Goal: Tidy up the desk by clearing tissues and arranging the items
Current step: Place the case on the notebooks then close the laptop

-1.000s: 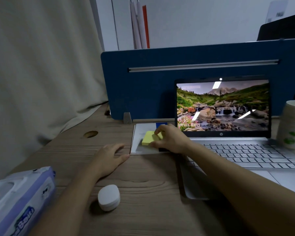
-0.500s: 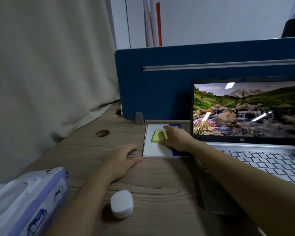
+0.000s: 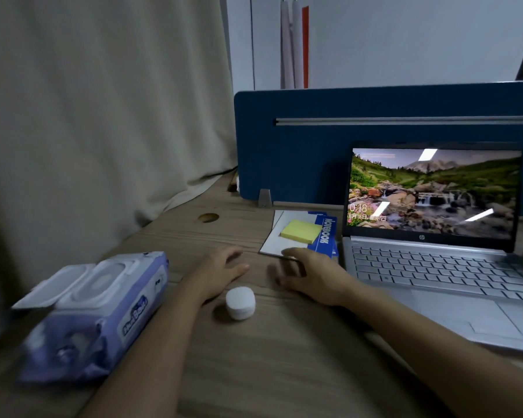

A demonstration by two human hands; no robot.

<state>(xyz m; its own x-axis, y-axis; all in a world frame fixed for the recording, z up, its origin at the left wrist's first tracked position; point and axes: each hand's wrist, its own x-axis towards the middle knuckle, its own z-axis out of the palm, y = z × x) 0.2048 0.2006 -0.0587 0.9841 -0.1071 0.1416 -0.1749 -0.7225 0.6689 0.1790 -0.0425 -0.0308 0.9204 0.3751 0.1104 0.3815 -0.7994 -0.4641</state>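
Note:
A yellow sticky-note pad (image 3: 301,231) lies on a white and blue notebook (image 3: 325,236) left of the laptop. My right hand (image 3: 311,274) hovers low over the wooden desk (image 3: 254,357) just in front of the notebook, fingers spread, holding nothing. My left hand (image 3: 221,271) rests flat on the desk beside it, empty. A small white round case (image 3: 240,303) sits between my wrists. A purple wet-wipe pack (image 3: 94,315) with its lid flipped open lies at the left.
An open silver laptop (image 3: 435,260) with a landscape on its screen stands at the right. A blue divider panel (image 3: 375,131) closes the desk's back. A beige curtain (image 3: 88,116) hangs at the left. A cable hole (image 3: 208,217) sits in the desktop.
My right hand has let go of the yellow pad, left it on the notebook, and drawn back toward me. The view has shifted left, so the wipe pack shows more.

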